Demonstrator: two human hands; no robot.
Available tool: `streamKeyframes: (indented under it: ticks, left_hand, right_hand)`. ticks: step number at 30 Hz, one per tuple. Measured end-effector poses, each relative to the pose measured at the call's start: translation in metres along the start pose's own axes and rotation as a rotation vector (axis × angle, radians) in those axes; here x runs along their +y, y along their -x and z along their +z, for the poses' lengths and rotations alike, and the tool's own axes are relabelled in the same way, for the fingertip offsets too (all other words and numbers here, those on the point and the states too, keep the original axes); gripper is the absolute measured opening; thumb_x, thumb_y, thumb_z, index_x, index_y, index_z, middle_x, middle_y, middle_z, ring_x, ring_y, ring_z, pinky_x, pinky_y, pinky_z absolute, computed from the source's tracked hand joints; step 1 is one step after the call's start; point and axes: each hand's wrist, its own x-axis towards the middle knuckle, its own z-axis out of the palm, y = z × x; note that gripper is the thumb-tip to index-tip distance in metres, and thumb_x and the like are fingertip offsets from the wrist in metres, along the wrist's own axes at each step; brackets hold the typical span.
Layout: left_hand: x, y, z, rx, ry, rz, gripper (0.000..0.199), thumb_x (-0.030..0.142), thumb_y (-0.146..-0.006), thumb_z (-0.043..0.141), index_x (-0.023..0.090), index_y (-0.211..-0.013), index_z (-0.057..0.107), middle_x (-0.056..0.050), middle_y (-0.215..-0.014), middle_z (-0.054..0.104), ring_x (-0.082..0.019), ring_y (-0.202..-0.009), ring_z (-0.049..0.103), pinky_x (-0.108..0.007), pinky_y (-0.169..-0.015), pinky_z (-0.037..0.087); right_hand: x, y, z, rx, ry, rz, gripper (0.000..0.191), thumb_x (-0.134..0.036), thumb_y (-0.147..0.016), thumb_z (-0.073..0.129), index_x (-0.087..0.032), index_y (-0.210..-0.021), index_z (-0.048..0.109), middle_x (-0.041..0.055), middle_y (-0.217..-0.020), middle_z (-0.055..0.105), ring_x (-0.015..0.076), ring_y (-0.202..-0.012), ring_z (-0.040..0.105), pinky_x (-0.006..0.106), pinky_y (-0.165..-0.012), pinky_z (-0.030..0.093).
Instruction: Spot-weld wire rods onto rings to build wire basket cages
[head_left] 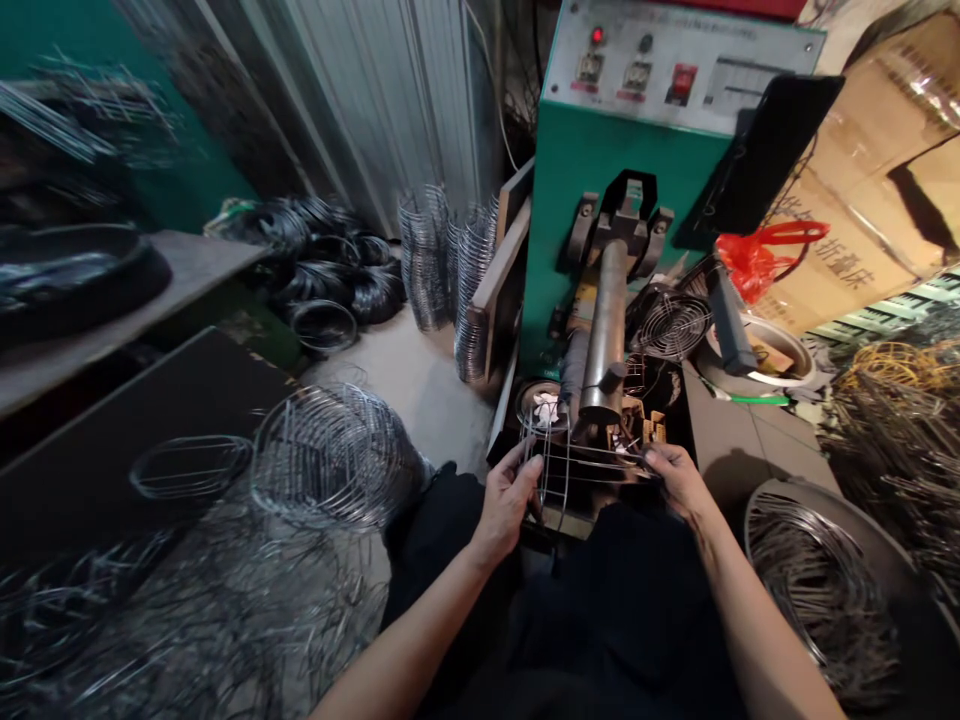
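Between my hands, just below the round metal arm (606, 340) of a green spot-welding machine (630, 150), is a bent wire frame (566, 462) with several thin rods. My left hand (506, 500) pinches its left side between thumb and fingers. Over on the right, my right hand (676, 478) is closed with thumb against fingers on the far end of the wire. The frame lies close beneath the arm's tip; whether it touches cannot be made out. Parts of the wire are lost against the dark background.
A stack of wire frames (341, 460) stands on the floor at left, beside a dark board (142, 420). Tall stacks of wire rings (426, 260) lean near the metal wall. A basin (817, 560) of wire pieces sits at right, near a white bucket (795, 365) and cardboard (885, 170).
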Motion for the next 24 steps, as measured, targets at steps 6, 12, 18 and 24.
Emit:
streamKeyframes:
  ticks: [6, 12, 18, 24]
  left_hand:
    - [0.001, -0.002, 0.004, -0.007, 0.015, 0.006, 0.081, 0.052, -0.081, 0.077, 0.011, -0.145, 0.052, 0.01, -0.054, 0.043, -0.008, -0.036, 0.042, -0.023, -0.036, 0.047]
    - [-0.001, -0.008, 0.006, -0.035, 0.026, 0.004, 0.079, 0.053, -0.081, 0.077, 0.012, -0.144, 0.053, 0.01, -0.053, 0.042, -0.007, -0.036, 0.039, -0.022, -0.036, 0.046]
    - [0.0, -0.01, 0.006, -0.027, 0.032, -0.029, 0.078, 0.052, -0.08, 0.078, 0.011, -0.142, 0.053, 0.01, -0.054, 0.044, -0.007, -0.036, 0.041, -0.021, -0.036, 0.044]
    - [-0.002, -0.003, 0.009, -0.01, 0.02, 0.016, 0.073, 0.05, -0.082, 0.077, 0.011, -0.14, 0.055, 0.01, -0.054, 0.041, -0.007, -0.037, 0.038, -0.021, -0.036, 0.043]
  right_hand:
    - [-0.003, -0.002, -0.002, 0.003, -0.047, 0.028, 0.058, -0.065, -0.06, 0.084, -0.019, -0.053, 0.05, -0.0025, -0.054, 0.041, 0.012, -0.054, 0.036, 0.026, -0.053, 0.03]
    - [-0.008, -0.002, -0.003, 0.021, -0.036, 0.015, 0.058, -0.066, -0.059, 0.083, -0.019, -0.053, 0.05, -0.0018, -0.056, 0.041, 0.0119, -0.056, 0.035, 0.026, -0.052, 0.029]
    - [-0.005, -0.007, -0.005, 0.014, -0.029, 0.009, 0.061, -0.067, -0.062, 0.081, -0.02, -0.052, 0.044, -0.0037, -0.054, 0.034, 0.0105, -0.053, 0.029, 0.026, -0.051, 0.025]
    - [-0.009, 0.015, 0.005, 0.185, 0.009, -0.227, 0.045, -0.051, -0.075, 0.079, -0.022, -0.069, 0.046, -0.0033, -0.068, 0.042, 0.0133, -0.063, 0.037, 0.027, -0.059, 0.032]
